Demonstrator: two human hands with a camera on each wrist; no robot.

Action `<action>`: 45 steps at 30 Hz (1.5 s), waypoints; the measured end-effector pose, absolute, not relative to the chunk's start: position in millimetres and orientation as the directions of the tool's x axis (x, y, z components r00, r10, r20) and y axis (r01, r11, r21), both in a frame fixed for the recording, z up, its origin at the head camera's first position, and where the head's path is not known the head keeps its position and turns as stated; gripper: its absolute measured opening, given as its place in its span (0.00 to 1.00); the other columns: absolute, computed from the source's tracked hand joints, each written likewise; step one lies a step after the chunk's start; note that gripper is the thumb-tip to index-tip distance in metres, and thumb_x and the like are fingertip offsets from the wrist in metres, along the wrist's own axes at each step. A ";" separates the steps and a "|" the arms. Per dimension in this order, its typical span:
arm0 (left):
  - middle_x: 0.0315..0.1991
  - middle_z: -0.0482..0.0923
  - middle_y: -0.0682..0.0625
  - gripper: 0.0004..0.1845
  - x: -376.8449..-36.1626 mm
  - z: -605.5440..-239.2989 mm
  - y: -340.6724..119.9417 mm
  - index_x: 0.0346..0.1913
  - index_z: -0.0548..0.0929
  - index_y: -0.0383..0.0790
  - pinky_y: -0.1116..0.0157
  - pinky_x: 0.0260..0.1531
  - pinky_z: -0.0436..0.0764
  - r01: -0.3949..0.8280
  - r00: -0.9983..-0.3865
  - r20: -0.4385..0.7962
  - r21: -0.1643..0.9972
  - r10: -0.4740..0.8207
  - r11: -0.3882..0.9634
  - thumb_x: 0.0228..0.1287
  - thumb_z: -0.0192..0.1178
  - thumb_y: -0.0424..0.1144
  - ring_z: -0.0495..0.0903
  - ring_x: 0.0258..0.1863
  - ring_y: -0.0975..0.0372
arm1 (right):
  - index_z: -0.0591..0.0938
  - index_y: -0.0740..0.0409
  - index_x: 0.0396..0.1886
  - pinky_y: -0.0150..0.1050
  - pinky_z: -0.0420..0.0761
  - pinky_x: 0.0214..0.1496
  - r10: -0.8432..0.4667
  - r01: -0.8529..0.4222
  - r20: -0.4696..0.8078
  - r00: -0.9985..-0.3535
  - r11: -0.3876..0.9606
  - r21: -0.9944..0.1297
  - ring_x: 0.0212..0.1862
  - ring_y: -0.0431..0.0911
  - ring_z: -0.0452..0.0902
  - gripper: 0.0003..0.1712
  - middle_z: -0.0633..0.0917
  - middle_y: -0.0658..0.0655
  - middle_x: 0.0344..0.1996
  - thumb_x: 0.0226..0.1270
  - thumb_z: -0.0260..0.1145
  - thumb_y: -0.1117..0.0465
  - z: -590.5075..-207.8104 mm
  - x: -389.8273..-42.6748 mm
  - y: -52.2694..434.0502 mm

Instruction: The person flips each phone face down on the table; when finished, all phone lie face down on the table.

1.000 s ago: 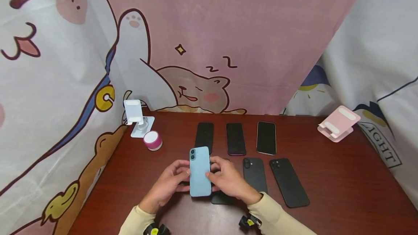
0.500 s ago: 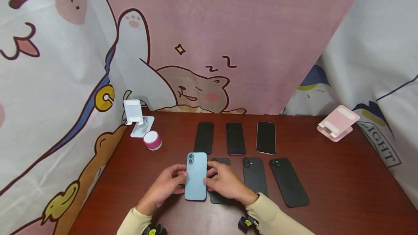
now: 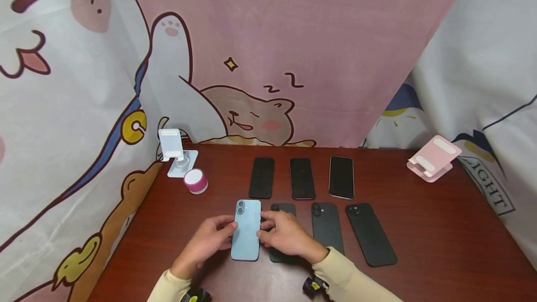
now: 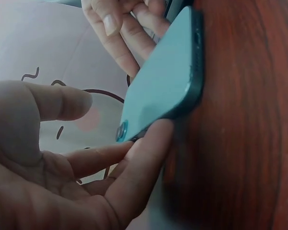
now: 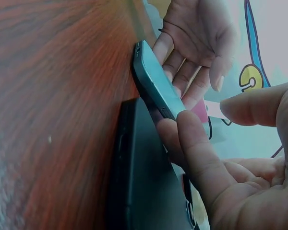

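A light blue phone (image 3: 245, 230) lies back up, camera end away from me, just above the wooden table (image 3: 440, 227). My left hand (image 3: 221, 233) holds its left long edge and my right hand (image 3: 268, 230) its right one. In the left wrist view the blue phone (image 4: 163, 81) sits tilted, with left fingers (image 4: 144, 153) under its edge and the thumb lifted off. The right wrist view shows the blue phone (image 5: 156, 84) on my right fingers (image 5: 192, 148), above a black phone (image 5: 149, 182) lying flat.
Three dark phones (image 3: 302, 178) lie screen up in a back row. Three black phones (image 3: 370, 233) lie back up in front, one half under my right hand. A white stand (image 3: 174, 150) and a pink round object (image 3: 195, 181) sit at the far left, a pink stand (image 3: 434, 157) at the far right.
Both hands have brought the blue phone down and a little to the left, toward the table. The black phone under my right hand shows more.
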State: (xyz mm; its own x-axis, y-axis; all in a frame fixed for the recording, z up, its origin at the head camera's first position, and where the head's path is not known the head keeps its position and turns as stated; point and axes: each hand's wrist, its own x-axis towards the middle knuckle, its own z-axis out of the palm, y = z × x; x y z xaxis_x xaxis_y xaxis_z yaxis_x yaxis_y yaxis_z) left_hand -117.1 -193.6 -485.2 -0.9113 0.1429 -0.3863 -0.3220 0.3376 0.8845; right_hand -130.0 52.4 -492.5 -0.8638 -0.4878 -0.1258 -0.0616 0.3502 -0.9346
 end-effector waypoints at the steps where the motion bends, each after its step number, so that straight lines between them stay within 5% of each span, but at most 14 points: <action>1: 0.62 0.81 0.31 0.29 -117.2 -484.5 -193.5 0.70 0.75 0.24 0.48 0.45 0.91 -0.324 -0.912 -0.387 0.882 0.134 0.343 0.78 0.62 0.44 0.88 0.54 0.46 | 0.72 0.73 0.74 0.36 0.90 0.37 -0.489 -0.065 -0.123 -0.864 0.350 -0.934 0.36 0.46 0.92 0.37 0.91 0.65 0.50 0.71 0.72 0.60 -492.7 -130.0 51.9; 13: 0.61 0.83 0.34 0.28 -119.5 -481.0 -195.8 0.66 0.79 0.27 0.51 0.45 0.91 -0.320 -0.919 -0.387 0.849 0.081 0.420 0.77 0.64 0.47 0.89 0.49 0.51 | 0.74 0.71 0.72 0.36 0.91 0.38 -0.506 -0.038 -0.126 -0.853 0.302 -0.953 0.45 0.48 0.92 0.33 0.89 0.68 0.55 0.74 0.70 0.61 -493.6 -131.7 52.2; 20: 0.51 0.85 0.41 0.21 -124.7 -474.7 -192.9 0.63 0.82 0.32 0.54 0.42 0.92 -0.271 -0.949 -0.314 0.858 0.028 0.436 0.76 0.64 0.44 0.88 0.41 0.55 | 0.75 0.70 0.70 0.33 0.89 0.39 -0.529 -0.057 -0.097 -0.843 0.268 -0.962 0.45 0.53 0.92 0.29 0.89 0.68 0.55 0.75 0.69 0.61 -489.4 -134.6 54.7; 34: 0.46 0.84 0.45 0.18 -145.8 -465.6 -176.9 0.62 0.84 0.39 0.56 0.37 0.86 -0.164 -0.974 -0.214 0.898 0.077 0.409 0.75 0.65 0.43 0.80 0.42 0.51 | 0.81 0.65 0.65 0.31 0.86 0.40 -0.502 -0.148 -0.037 -0.864 0.325 -0.934 0.46 0.52 0.90 0.23 0.90 0.59 0.50 0.78 0.66 0.58 -478.7 -147.2 65.6; 39: 0.50 0.85 0.41 0.18 -158.4 -461.7 -171.8 0.61 0.84 0.40 0.54 0.42 0.87 -0.138 -0.974 -0.197 0.912 0.116 0.387 0.75 0.65 0.44 0.81 0.45 0.49 | 0.82 0.62 0.65 0.33 0.87 0.42 -0.491 -0.177 -0.022 -0.871 0.356 -0.918 0.46 0.46 0.89 0.22 0.90 0.55 0.49 0.78 0.66 0.56 -473.2 -159.8 68.4; 45: 0.54 0.83 0.37 0.20 -173.6 -457.6 -164.8 0.63 0.83 0.39 0.50 0.50 0.87 -0.131 -0.970 -0.195 0.922 0.144 0.365 0.76 0.64 0.46 0.82 0.51 0.45 | 0.82 0.59 0.65 0.35 0.87 0.41 -0.464 -0.196 0.005 -0.886 0.364 -0.911 0.45 0.53 0.89 0.21 0.90 0.55 0.48 0.78 0.67 0.56 -466.3 -178.0 74.3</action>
